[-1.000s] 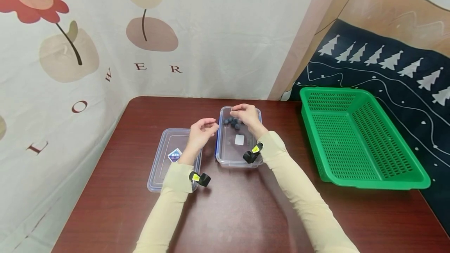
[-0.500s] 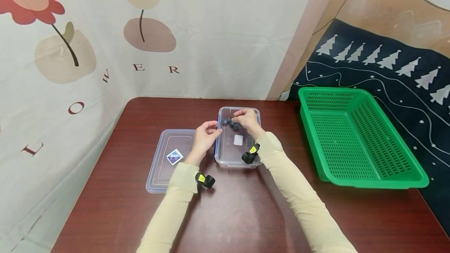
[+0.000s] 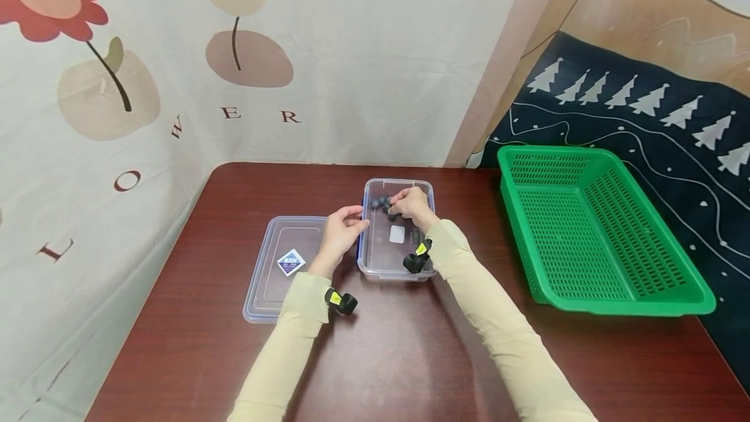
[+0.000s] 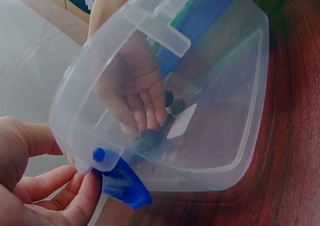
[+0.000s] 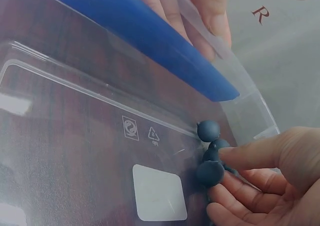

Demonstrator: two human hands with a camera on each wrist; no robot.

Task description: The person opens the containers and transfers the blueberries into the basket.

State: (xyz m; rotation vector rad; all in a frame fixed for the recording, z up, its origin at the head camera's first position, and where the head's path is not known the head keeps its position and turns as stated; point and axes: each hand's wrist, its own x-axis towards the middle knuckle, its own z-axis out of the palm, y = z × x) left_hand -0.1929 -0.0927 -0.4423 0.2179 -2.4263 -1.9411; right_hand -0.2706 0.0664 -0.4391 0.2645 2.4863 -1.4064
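A clear plastic food box (image 3: 381, 259) with blue side latches stands open on the table. Its left rim, near a blue latch (image 4: 122, 183), is pinched between the thumb and fingers of my left hand (image 3: 340, 233). My right hand (image 3: 413, 204) reaches down inside the box at its far end. There, several dark blueberries (image 5: 210, 173) lie clustered on the bottom. In the right wrist view, my right thumb and fingers close around a blueberry in the cluster, which they partly hide. A white square label (image 5: 159, 193) shows at the box's bottom.
The box's clear lid (image 3: 272, 295), with a blue diamond sticker, lies flat left of the box under my left forearm. A green slotted basket (image 3: 592, 246) stands at the right of the brown table (image 3: 398, 350). Printed curtains hang behind.
My left hand has moved right onto the box's rim. My right hand has lowered into the box, its fingers coming down on the blueberries.
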